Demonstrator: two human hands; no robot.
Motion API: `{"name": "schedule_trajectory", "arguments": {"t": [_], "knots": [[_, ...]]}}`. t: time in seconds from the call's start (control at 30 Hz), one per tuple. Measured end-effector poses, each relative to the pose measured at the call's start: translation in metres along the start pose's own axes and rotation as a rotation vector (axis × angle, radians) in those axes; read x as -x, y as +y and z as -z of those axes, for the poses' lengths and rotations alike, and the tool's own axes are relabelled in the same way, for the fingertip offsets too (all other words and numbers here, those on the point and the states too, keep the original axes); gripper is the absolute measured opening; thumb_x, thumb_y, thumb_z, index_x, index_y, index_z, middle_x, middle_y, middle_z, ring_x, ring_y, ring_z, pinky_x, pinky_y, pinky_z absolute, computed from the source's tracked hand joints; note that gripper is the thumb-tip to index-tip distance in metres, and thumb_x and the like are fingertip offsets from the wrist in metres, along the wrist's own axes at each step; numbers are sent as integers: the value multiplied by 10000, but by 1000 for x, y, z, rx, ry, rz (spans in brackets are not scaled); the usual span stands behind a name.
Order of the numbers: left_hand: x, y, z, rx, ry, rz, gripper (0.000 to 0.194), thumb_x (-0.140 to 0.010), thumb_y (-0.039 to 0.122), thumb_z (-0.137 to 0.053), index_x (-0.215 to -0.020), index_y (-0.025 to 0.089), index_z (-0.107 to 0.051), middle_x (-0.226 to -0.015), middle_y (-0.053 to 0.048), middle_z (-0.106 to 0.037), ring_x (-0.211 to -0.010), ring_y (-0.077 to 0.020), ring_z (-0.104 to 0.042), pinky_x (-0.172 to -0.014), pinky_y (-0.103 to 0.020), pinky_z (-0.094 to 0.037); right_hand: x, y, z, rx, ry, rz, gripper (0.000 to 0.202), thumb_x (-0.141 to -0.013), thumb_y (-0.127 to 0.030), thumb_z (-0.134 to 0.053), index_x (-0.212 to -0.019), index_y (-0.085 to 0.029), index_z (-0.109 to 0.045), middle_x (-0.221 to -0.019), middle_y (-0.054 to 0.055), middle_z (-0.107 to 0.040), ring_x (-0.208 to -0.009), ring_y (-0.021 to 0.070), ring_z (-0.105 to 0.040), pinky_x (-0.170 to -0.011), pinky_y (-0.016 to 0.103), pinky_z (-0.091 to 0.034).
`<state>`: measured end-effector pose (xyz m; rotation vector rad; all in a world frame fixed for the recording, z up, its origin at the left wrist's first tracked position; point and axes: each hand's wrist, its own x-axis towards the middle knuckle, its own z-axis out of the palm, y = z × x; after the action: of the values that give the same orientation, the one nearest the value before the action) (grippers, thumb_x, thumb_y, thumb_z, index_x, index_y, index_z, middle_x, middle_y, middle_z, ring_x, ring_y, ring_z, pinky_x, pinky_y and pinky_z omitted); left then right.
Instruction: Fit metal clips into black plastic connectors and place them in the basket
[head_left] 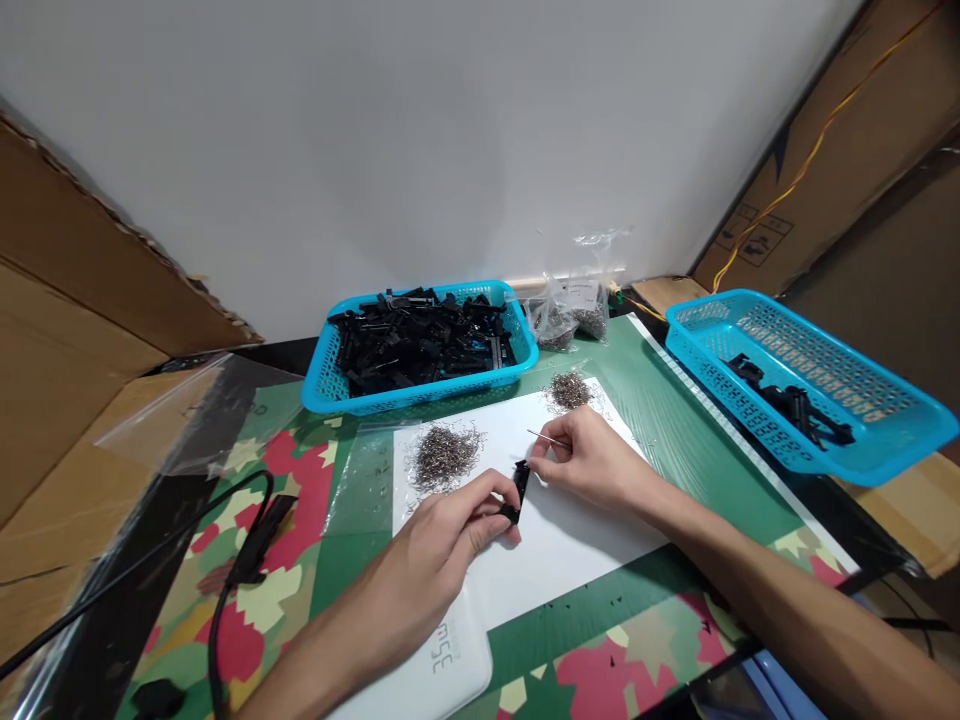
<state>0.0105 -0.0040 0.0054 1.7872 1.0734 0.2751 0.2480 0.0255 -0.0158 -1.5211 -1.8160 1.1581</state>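
Between the thumb and fingers of my left hand (457,530) is a small black plastic part (522,482), held tilted above a white sheet (555,560). My right hand (589,455) pinches a thin metal rod, perhaps tweezers (546,437), whose tip points left. Its fingertips are close to the upper end of the black part; whether they touch it I cannot tell. A pile of tiny metal pieces (446,455), like little springs or pins, lies left of my hands on the sheet. A smaller such pile (570,390) lies beyond my right hand.
A blue basket (319,385) full of black plastic parts stands at the back. Another blue basket (885,455) on the right holds several black parts. Clear bags (589,310) of metal pieces lie behind. A white power bank (457,650) and black cable (217,620) are near the front.
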Motion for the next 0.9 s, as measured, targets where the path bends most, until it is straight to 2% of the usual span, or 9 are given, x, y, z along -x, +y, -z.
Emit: {"name": "schedule_trajectory", "arguments": {"t": [0.13,0.3,0.5,0.9], "knots": [[1,5,1,-34,-22,12,266,-1124,383,-413,-1080,275,-653,-961,6,-755,-874,-195,-640,-789,-309,-417,1,-2,-2,80,28,53,118,-794,-100,-677,-721,-148,-757,-521,-71,-473,-524,87,-374,-557,270,-261],[1,10,2,-23,-44,-4,213,-1120,350,-424,-1072,277,-618,-961,20,-738,-900,-184,-643,-798,-289,-418,2,-6,-3,181,55,43,85,-767,-122,-700,-694,-154,-731,-534,-53,-515,-523,102,-450,-561,270,-304],[1,7,0,-12,-64,-48,190,-1119,292,-429,-1068,281,-612,-970,31,-722,-931,-167,-656,-816,-267,-420,5,-9,-5,253,30,19,77,-771,-125,-697,-709,-163,-719,-563,-30,-562,-544,117,-490,-571,271,-330],[0,5,1,-71,-95,-70,160,-1107,232,-461,-1050,277,-603,-905,49,-677,-843,-140,-621,-767,-236,-402,7,-20,4,377,-61,31,105,-762,-79,-675,-734,-155,-742,-628,1,-610,-569,112,-491,-535,239,-312]]}}
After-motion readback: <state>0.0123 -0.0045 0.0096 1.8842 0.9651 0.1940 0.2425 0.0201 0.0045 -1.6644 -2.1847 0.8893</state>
